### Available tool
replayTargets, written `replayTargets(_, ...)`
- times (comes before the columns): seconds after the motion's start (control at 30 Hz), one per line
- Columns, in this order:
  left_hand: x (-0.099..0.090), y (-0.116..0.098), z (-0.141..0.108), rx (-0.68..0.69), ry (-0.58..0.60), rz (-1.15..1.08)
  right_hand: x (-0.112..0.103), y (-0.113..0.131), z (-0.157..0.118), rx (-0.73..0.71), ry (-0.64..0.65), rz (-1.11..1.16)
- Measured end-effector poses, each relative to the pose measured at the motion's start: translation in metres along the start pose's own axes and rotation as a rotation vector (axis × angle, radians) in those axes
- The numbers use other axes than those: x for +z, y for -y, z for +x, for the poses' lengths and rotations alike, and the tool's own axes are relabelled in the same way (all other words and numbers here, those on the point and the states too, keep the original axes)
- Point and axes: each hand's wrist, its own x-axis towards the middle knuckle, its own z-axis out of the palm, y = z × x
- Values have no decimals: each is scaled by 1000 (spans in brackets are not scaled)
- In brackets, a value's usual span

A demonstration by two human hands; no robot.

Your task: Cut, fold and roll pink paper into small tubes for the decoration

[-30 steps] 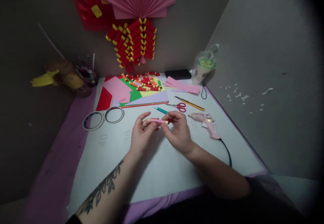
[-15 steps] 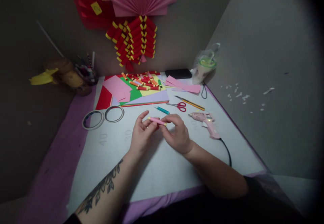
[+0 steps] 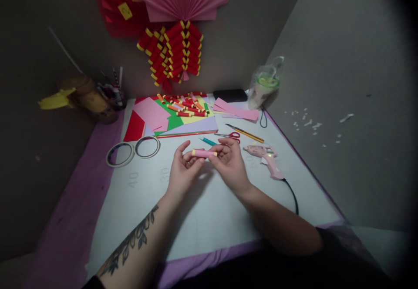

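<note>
In the head view, a white-covered tabletop spreads out, faint grey numbers printed on it, purple cloth showing along its left side and near edge. And here, above the middle, is the small pink paper roll with yellow ends, lying nearly level between left hand and right hand, the fingers of each pinching it near one end! Over on the left, two white-rimmed tape rings lie side by side; on the right, a pale pink glue gun. At the back, small coloured paper rolls crowd the coloured paper sheets. Beyond, a dark grey wall carries a pleated pink paper fan, with red-and-yellow paper firecracker strings below it.
</note>
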Motion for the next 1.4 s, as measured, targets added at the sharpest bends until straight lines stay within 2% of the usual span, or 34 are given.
replayTargets(0.13, -2, -3, 1, 158, 69, 59, -2, 2, 2, 210, 77, 229)
replayTargets(0.33, -3, -6, 0, 235, 163, 52, 0, 2, 1, 301, 126, 339)
replayTargets(0.43, -4, -6, 1, 226, 166, 66, 0, 2, 0, 263, 127, 301)
replayTargets(0.63, -11, -5, 8, 177, 166, 142, -4, 6, 1, -30, 19, 29)
replayTargets(0.7, -12, -6, 9, 137, 179, 184, -6, 6, 2, -55, 13, -8)
replayTargets(0.8, -10, -6, 7, 141, 168, 280, -7, 4, 4, 0, 31, 16)
replayTargets(0.93, -10, -4, 4, 267, 120, 449, -7, 1, 4, 78, 66, 40)
replayTargets(1.07, -13, -3, 4, 376, 81, 628, -6, -1, 3, 62, 88, 21)
replayTargets(1.17, -16, -3, 5, 504, 94, 789, -6, -3, 2, 56, 93, -13)
replayTargets(1.33, -18, -5, 5, 759, 98, 1072, -7, -7, -2, 12, 84, -185)
replayTargets(1.4, -18, -5, 4, 814, 69, 1188, -7, -7, -4, -21, 83, -263)
